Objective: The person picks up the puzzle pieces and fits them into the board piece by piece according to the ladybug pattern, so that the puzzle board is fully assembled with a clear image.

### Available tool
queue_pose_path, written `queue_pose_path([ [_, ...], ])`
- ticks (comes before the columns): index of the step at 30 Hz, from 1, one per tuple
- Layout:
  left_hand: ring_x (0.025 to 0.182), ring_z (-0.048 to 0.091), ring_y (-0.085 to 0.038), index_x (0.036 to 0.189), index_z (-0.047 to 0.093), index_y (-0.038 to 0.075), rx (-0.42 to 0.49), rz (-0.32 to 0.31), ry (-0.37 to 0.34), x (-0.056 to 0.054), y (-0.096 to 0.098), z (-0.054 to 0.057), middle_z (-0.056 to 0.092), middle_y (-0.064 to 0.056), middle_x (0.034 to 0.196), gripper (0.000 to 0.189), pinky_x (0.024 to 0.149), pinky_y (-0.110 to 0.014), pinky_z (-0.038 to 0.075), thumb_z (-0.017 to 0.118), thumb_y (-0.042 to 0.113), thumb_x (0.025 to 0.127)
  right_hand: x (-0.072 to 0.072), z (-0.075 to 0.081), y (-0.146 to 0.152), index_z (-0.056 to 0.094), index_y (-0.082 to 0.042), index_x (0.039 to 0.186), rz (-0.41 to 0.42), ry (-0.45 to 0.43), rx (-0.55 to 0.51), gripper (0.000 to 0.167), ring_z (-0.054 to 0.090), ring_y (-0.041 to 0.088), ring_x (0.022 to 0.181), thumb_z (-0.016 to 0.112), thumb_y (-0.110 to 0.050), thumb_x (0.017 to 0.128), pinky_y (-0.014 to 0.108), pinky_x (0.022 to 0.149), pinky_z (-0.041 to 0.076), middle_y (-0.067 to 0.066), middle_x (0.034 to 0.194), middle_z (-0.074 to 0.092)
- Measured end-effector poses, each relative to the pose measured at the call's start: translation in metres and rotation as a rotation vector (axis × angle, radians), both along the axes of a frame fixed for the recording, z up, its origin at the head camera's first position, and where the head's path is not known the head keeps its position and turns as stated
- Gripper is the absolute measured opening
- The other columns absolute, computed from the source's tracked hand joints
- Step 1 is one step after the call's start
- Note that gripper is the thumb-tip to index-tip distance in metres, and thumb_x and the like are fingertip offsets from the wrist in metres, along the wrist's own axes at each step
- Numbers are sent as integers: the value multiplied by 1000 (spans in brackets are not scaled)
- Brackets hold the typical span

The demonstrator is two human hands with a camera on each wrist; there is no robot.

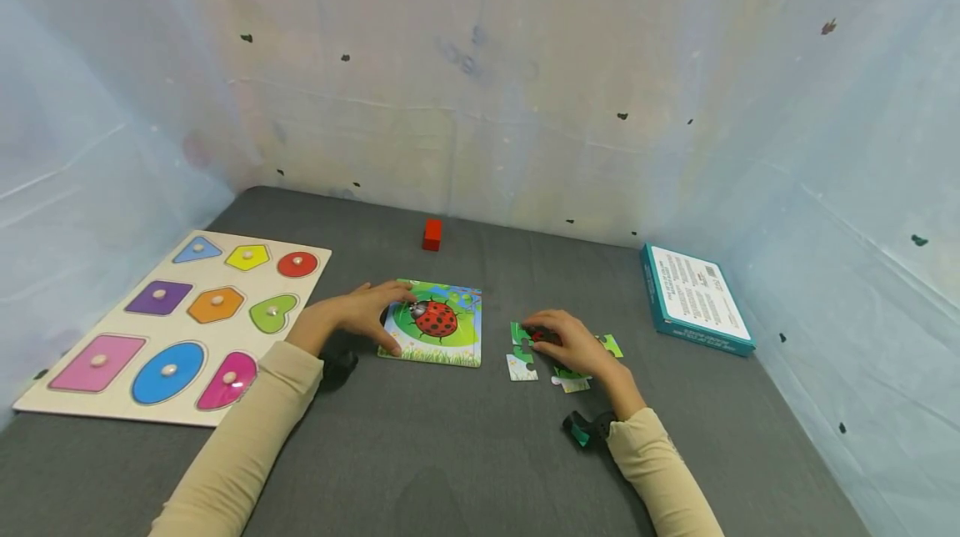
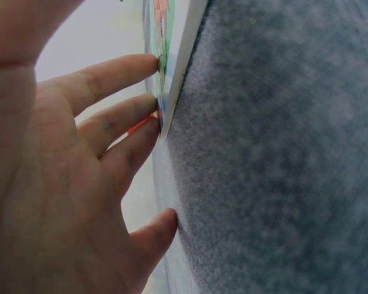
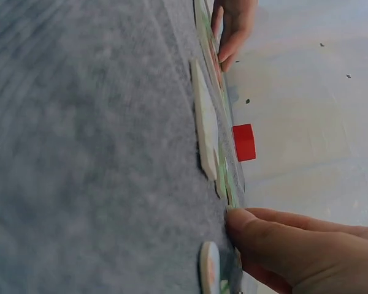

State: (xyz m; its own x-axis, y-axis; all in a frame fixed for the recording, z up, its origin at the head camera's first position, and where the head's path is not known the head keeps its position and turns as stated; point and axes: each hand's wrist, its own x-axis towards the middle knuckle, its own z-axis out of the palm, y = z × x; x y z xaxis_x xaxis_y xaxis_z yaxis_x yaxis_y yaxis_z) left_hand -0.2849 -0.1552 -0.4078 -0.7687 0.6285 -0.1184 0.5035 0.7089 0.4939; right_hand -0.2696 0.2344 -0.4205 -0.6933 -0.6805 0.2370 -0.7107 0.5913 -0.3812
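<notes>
Ladybug puzzle [image 1: 437, 320] on gray table [image 1: 375, 445], just left of loose pieces [image 1: 521, 368]. Left hand [image 1: 366, 313] spread, not clenched, fingers at puzzle's left side. Right hand [image 1: 573, 345] over loose pieces, nearer them than left; can't tell if fingertips pinch one.

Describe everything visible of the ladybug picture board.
The ladybug picture board is thin, squarish and stiff-looking, pale along its edge; whether it is wood or card is unclear. It shows a black-spotted red ladybug against green, blue toward the top, grass along the bottom. It lies flat on the grey cloth, right of the shape board. The left hand touches it and covers part of its left side.
</notes>
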Motion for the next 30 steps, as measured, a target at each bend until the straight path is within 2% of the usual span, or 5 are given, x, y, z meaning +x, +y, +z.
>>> queue_pose_path([
  [11, 137, 22, -39, 138, 41, 7, 13, 10, 0, 1, 0, 3, 28, -19, 148, 89, 106, -64, 7, 81, 44, 68, -2, 6, -17, 62, -5, 120, 14, 10, -51, 33, 53, 28, 114, 65, -12, 87, 45, 91, 45, 12, 122, 57],
  [24, 136, 25, -37, 137, 41, 5, 29, 9, 8, -1, -1, -1, 30, -19, 147, 89, 106, -64, 8, 80, 44, 68, -8, 21, -80, 64, -3, 116, 105, 41, -91, 31, 55, 25, 111, 67, -8, 85, 40, 90, 47, 13, 119, 58],
  [30, 137, 25, -36, 138, 41, 5, 28, 10, -1, -2, -2, -1, 31, -18, 147, 86, 106, -64, 7, 76, 47, 71, -14, 16, -109, 65, -3, 114, 141, 43, -86, 30, 55, 26, 111, 67, -7, 85, 39, 89, 47, 14, 119, 59],
])
